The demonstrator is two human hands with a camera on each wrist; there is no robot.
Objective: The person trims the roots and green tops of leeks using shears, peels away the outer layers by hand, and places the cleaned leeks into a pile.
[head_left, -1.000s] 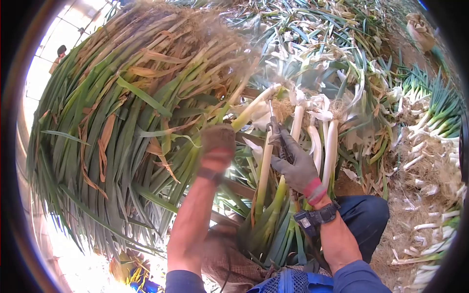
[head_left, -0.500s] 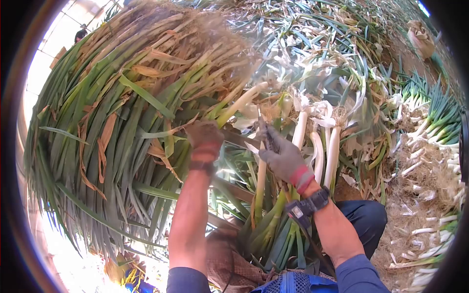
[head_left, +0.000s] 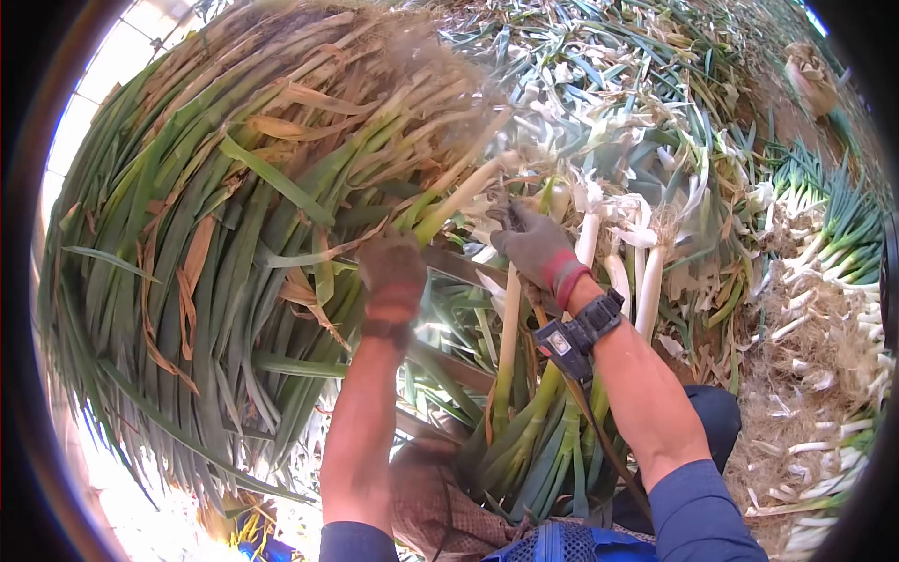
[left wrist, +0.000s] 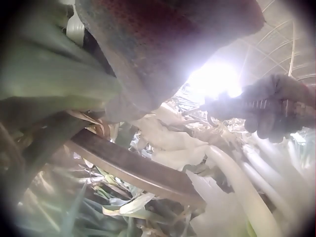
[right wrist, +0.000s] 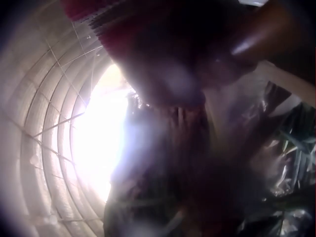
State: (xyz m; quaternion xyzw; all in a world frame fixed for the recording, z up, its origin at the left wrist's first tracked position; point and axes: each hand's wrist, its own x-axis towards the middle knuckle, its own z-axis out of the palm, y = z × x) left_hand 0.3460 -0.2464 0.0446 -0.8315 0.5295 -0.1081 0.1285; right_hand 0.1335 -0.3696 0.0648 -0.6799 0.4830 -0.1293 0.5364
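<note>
My gloved left hand (head_left: 391,272) grips a leek (head_left: 464,199) around its green part, the pale root end pointing up and to the right. In my gloved right hand (head_left: 538,245) is a dark air blow gun (head_left: 506,214), its thin nozzle close to the pale end of that leek. A hose (head_left: 599,426) runs from below this hand toward my lap. In the left wrist view, the right hand (left wrist: 279,106) has its fingers curled round the tool. Several white-stemmed leeks (head_left: 649,290) stand upright just right of and below the hands. The right wrist view is dark and blurred.
A big heap of unpeeled leeks (head_left: 215,253) fills the left side. Stripped leaves and skins (head_left: 599,94) lie piled behind the hands. A flat bar (head_left: 459,267) crosses below them. On the right lie rows of leeks (head_left: 847,229) with roots, and a sack (head_left: 810,80) stands farther back.
My left hand moved left and slightly down with the leek, then stayed about there. My right hand moved up and left with the air blow gun, nearer the leek's root end.
</note>
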